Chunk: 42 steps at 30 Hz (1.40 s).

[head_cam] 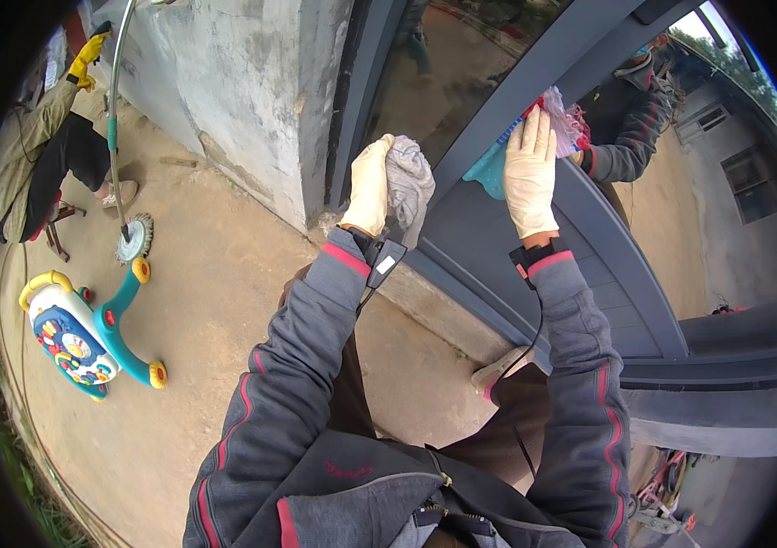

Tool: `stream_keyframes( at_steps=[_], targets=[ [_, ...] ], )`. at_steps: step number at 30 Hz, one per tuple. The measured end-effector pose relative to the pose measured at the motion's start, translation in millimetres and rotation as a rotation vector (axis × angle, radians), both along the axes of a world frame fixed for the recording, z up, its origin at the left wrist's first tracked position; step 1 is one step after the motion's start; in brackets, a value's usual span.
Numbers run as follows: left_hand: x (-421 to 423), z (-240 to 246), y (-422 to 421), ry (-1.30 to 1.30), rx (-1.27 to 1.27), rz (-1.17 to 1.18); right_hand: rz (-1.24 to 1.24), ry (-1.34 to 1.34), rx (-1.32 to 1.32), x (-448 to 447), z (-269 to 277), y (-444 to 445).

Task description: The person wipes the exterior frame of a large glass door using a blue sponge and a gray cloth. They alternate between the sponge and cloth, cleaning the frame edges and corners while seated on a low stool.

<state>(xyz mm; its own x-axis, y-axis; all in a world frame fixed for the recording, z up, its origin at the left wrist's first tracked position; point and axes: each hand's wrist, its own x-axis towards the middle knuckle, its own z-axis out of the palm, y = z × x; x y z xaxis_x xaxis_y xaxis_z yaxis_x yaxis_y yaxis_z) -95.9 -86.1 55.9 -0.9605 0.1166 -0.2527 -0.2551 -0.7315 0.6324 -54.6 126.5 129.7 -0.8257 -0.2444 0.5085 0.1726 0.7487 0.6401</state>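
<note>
My left hand (369, 183), in a cream rubber glove, grips a crumpled grey rag (410, 179) beside the frame of a grey door (491, 264). With its fingers straight and close together, my right hand (531, 179), gloved alike, presses a cloth (487, 172) with teal, blue, red and pink parts flat against the door at the edge of its glass pane (645, 205). Much of this cloth is hidden under the hand. The pane mirrors my sleeve and part of the cloth, so the cloth's far edge is hard to tell from its reflection.
A concrete wall (244, 89) meets the door frame at left, above a low sill (429, 301). On the concrete ground stand a toy walker (76, 342) and a long-handled round brush (135, 238). A seated person in yellow gloves (89, 58) is at far left, near a hose (18, 383).
</note>
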Motion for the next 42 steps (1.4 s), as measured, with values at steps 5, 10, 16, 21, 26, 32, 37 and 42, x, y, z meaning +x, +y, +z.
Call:
stream_keyframes(
  at_steps=[5,10,16,21,26,32,37,42],
  targets=[
    [-6.5,3.6,2.5,0.066,-0.058,0.019,0.019,-0.114,-0.025,5.3,-59.8,3.5],
    [-8.4,-2.1,-5.7,0.002,-0.011,0.007,0.031,-0.276,-0.127,12.7,-128.9,7.6],
    [-11.6,-5.1,-2.8,0.026,-0.077,0.043,0.059,-0.483,-0.051,23.5,-239.4,19.4],
    [-12.6,-3.9,-2.1,0.006,-0.091,0.033,0.186,-0.664,-0.452,18.2,-356.7,38.3],
    [-14.4,-5.9,-2.1,0.004,-0.136,0.023,0.153,-0.739,-0.427,11.2,-425.7,25.4],
    [-14.5,-3.1,-3.3,0.013,-0.156,-0.005,-0.039,-0.876,-0.365,8.9,-388.1,-16.5],
    [-15.6,-6.0,-11.5,0.136,-0.143,-0.091,-0.128,-0.824,-0.981,17.1,-312.6,-14.8],
    [-1.5,-4.4,-21.6,0.196,-0.282,-0.342,-0.268,-0.754,-1.568,50.0,-228.3,7.5]
  ],
)
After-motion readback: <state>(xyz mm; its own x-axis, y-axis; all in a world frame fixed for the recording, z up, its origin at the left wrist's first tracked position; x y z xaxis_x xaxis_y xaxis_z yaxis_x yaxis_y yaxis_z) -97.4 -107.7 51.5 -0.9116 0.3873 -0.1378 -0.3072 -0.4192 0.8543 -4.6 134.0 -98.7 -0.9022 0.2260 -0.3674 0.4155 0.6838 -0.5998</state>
